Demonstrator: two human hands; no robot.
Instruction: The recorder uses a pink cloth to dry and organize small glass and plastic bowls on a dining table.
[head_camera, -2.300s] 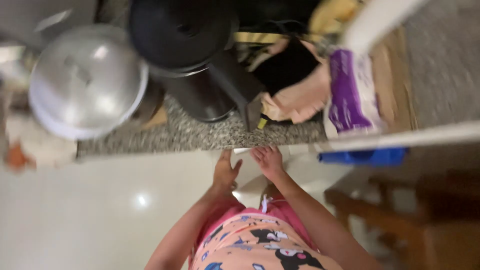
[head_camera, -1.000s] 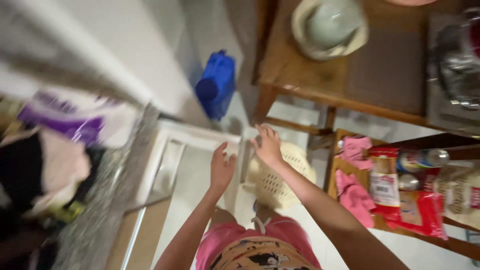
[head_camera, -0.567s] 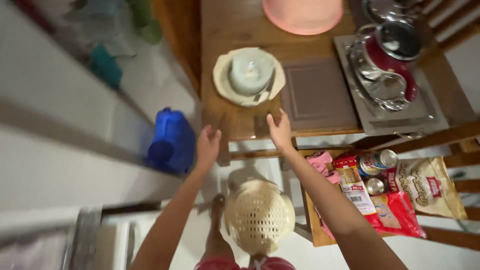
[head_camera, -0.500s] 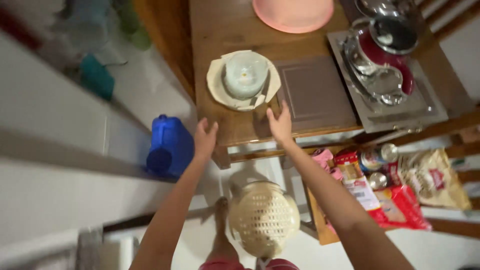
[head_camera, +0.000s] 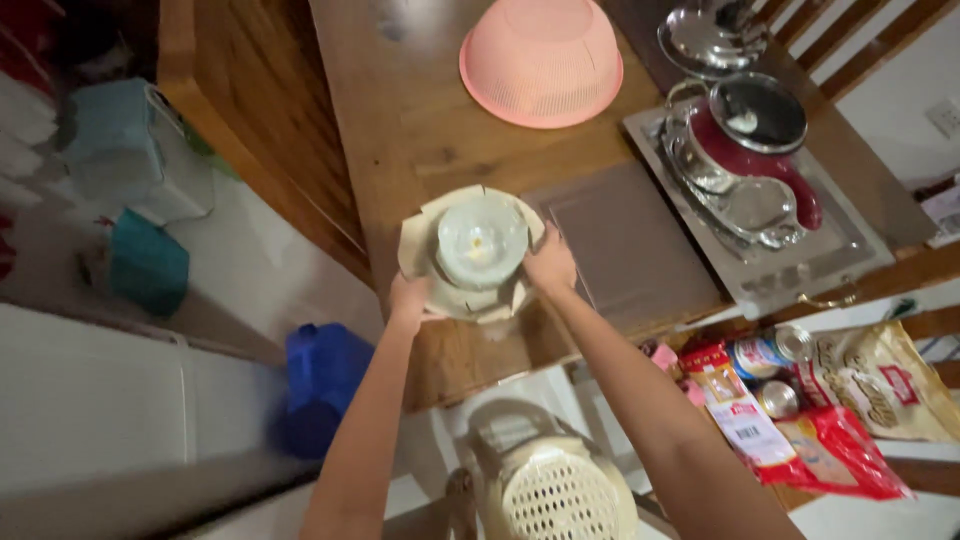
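A cream dish (head_camera: 472, 255) is gripped at its rim by the left hand (head_camera: 408, 298) and right hand (head_camera: 551, 264) — near the wooden table (head_camera: 420, 110) edge; beyond it a pink colander (head_camera: 541, 60), below it white floor (head_camera: 250, 270).

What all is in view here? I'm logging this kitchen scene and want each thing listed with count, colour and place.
Cream tray: one, at the table's near edge, both hands on it.
Glass bowl: one, clear, upside down on the cream tray.
Wooden table: one, brown, centre.
Pink colander: one, upside down, far end of the table.
Grey mat: one, right of the cream tray.
Metal tray: one, silver, table's right side, holding shiny pots.
Blue jug: one, on the floor, left.
Cream basket: one, below the table edge.
Food packets and cans: several, red and beige, lower right shelf.
Left hand: on the cream tray's left edge.
Right hand: on its right edge.
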